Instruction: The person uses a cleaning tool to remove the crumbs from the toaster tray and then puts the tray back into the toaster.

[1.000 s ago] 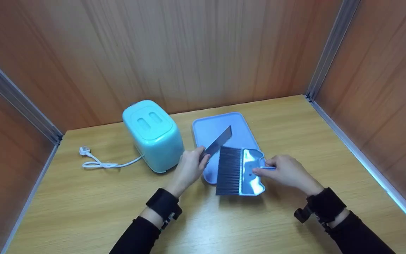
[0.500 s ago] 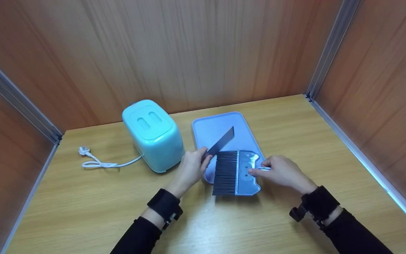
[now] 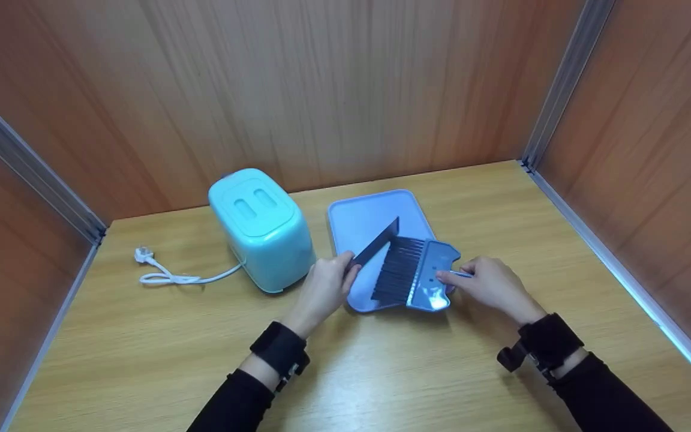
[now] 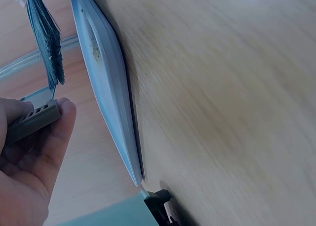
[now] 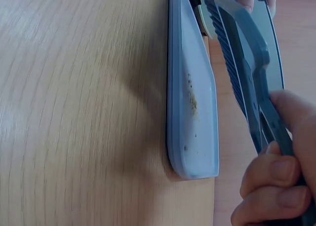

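Observation:
My left hand (image 3: 323, 287) grips the dark handle (image 4: 34, 123) of a knife with a broad, squared-off blade (image 3: 379, 242), which slants over the tray. Between thumb and fingers, my right hand (image 3: 492, 287) holds a blue hand brush (image 3: 433, 275) by its handle. Its dark bristles (image 3: 398, 270) point left and meet the blade's side in the head view. Below both lies a light blue rimmed tray (image 3: 362, 215) on the table. Brown crumbs (image 5: 193, 103) are scattered on the tray's bottom in the right wrist view.
A turquoise toaster (image 3: 264, 234) with a lid on top stands left of the tray, close to my left hand. Its white cord and plug (image 3: 168, 278) lie on the table further left. Wooden panels (image 3: 345, 96) wall the table at the back and both sides.
The brush has moved away from me and turned, its bristles now up against the blade. It shifted left first, then back right. My left hand and the knife have barely moved.

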`<action>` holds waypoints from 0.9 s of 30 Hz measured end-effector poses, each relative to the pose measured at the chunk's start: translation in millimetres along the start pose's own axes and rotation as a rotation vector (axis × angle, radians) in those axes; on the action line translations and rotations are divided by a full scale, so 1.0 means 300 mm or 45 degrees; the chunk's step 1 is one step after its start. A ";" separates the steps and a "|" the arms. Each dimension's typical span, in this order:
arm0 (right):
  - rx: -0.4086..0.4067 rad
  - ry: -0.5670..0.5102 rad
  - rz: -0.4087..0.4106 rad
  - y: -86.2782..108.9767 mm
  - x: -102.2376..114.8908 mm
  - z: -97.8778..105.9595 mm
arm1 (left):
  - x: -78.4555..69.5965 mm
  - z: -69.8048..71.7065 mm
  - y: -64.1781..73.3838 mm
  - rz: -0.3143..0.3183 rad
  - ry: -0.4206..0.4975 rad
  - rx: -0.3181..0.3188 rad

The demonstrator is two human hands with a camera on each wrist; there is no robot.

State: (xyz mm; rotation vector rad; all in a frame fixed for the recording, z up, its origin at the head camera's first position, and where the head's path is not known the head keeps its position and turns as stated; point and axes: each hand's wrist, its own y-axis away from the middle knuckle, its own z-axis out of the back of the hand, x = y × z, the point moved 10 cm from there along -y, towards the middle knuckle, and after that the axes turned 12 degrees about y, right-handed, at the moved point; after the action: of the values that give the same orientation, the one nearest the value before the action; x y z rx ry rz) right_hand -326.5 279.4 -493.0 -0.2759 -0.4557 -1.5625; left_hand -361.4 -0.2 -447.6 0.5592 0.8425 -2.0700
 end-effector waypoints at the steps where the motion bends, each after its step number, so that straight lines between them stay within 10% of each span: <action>1: -0.007 0.000 -0.011 -0.001 -0.006 0.002 | -0.002 0.000 0.001 -0.009 -0.003 -0.001; 27: -0.023 -0.001 -0.062 0.019 -0.014 0.002 | 0.011 -0.003 0.005 -0.007 -0.039 0.026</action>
State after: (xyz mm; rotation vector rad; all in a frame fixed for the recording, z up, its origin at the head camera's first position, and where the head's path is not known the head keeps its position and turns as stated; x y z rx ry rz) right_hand -320.7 283.5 -493.6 -0.2815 -0.4521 -1.6147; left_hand -362.0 -1.8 -450.7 0.5353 0.8071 -2.0889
